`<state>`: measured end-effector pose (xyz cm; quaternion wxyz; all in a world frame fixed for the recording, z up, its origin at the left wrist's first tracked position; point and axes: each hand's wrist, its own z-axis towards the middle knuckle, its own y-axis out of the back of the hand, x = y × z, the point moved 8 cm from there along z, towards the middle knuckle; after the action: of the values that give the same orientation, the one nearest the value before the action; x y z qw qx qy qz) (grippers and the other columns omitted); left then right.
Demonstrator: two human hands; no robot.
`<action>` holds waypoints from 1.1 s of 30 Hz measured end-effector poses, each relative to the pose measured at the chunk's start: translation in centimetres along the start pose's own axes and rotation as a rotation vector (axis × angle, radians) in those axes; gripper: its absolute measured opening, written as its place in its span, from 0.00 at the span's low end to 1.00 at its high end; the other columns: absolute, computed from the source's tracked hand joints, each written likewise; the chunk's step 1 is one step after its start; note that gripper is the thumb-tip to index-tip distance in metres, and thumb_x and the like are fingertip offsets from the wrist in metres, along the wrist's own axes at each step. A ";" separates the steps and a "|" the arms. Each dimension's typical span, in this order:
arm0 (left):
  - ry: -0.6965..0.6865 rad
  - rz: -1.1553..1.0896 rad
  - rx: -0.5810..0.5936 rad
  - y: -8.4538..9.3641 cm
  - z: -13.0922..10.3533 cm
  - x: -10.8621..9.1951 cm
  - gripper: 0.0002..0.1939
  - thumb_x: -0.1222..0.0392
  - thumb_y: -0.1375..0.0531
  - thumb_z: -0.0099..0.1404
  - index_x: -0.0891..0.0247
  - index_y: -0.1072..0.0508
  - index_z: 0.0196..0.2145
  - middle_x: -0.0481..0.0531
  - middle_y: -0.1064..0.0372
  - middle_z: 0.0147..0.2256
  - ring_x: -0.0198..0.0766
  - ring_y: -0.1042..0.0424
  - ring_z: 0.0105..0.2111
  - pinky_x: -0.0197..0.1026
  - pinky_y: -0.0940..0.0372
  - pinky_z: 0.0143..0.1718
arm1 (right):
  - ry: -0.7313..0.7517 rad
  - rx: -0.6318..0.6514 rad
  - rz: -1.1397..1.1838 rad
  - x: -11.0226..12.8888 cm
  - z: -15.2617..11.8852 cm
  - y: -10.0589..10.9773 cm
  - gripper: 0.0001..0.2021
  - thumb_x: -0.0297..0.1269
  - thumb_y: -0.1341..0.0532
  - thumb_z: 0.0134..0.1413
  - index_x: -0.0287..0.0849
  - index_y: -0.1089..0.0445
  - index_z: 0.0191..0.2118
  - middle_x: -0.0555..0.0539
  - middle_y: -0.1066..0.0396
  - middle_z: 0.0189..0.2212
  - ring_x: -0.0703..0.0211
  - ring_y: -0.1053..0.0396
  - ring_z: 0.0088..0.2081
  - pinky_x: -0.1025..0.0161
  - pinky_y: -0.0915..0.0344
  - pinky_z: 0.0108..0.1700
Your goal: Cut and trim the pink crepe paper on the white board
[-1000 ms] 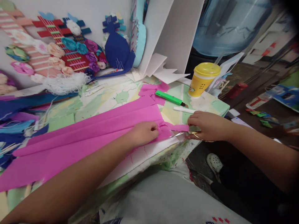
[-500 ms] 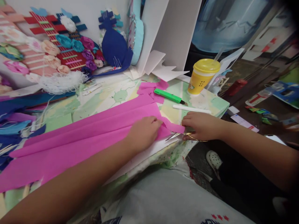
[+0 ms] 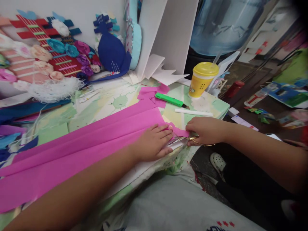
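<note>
A long sheet of pink crepe paper point(image 3: 96, 144) lies folded lengthwise across the table. My left hand point(image 3: 155, 142) rests flat on its right end, fingers spread. Just to the right, my right hand point(image 3: 203, 131) is closed on gold-handled scissors point(image 3: 179, 140), whose blades point left, at the paper's edge beside my left fingertips. A narrow pink strip point(image 3: 179, 131) at the cut end reaches to my right fingers; whether they pinch it I cannot tell. Beyond the sheet, a green utility knife point(image 3: 169, 99) lies against crumpled pink paper point(image 3: 146, 93).
A yellow lidded cup point(image 3: 203, 80) with a straw stands near the table's right corner, behind a white stick point(image 3: 193, 112). Paper flowers and guitar-shaped crafts point(image 3: 112, 48) lean along the wall. White boards point(image 3: 168, 41) and a water bottle point(image 3: 223, 29) stand at the back.
My left hand has gone from curled fingers to spread flat on the paper, slightly further right. The scissors stay in my right hand at the paper's edge. The view has shifted slightly.
</note>
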<state>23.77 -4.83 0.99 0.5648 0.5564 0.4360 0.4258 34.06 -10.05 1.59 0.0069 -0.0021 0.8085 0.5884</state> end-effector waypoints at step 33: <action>0.591 -0.135 0.133 1.3 -2.5 4.6 0.15 0.52 0.51 0.62 0.64 0.33 0.26 0.53 0.34 0.26 0.40 0.35 0.25 0.38 0.46 0.22 | -0.109 -0.064 0.137 -2.4 -1.5 0.5 0.21 0.55 0.49 0.46 0.40 0.33 0.32 0.43 0.33 0.29 0.56 0.37 0.31 0.63 0.46 0.30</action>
<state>22.56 0.30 2.17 0.4031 0.4139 0.6442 0.5012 36.46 -11.33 2.54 0.0103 0.0850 0.7859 0.6124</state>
